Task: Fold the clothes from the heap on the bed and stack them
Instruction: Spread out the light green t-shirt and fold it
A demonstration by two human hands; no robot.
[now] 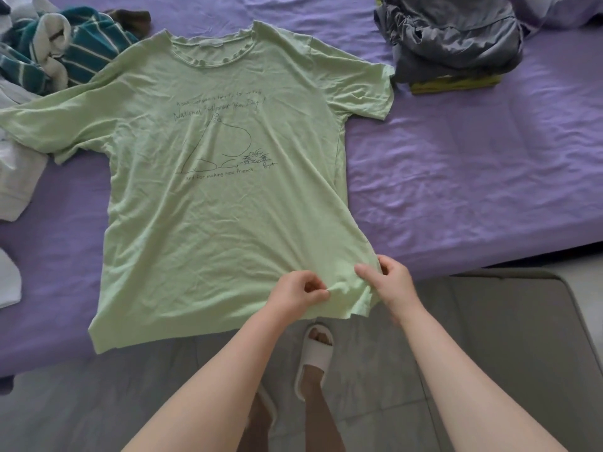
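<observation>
purple bed point(456, 177) — both hands, left point(298, 293) and right point(390, 283), pinch green shirt point(222, 197) hem, fingertips hidden.

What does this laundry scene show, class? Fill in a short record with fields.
surface: purple bed sheet
garment in work: green T-shirt, spread flat, print up
left hand: pinches the hem
right hand: pinches the hem at the shirt's corner
folded stack: grey clothes, far right
unfolded heap: striped teal garment, far left
</observation>
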